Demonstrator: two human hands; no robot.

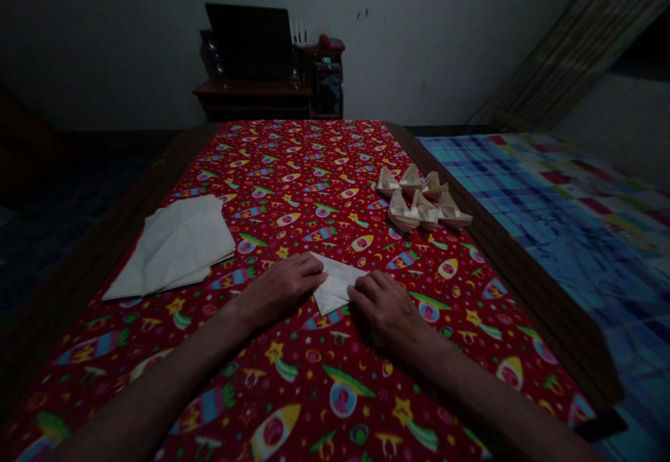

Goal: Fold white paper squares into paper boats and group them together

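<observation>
The folded paper lies on the red patterned cloth that covers the table, between the two hands. At the paper's left end, the left hand pinches it between thumb and bent fingers; at its right end, the right hand pinches it too, fingers curled close together. Left of the folded paper, past the left hand, is a stack of creased sheets. Beyond the folded paper and to its right, six paper boats stand close together in two rows.
</observation>
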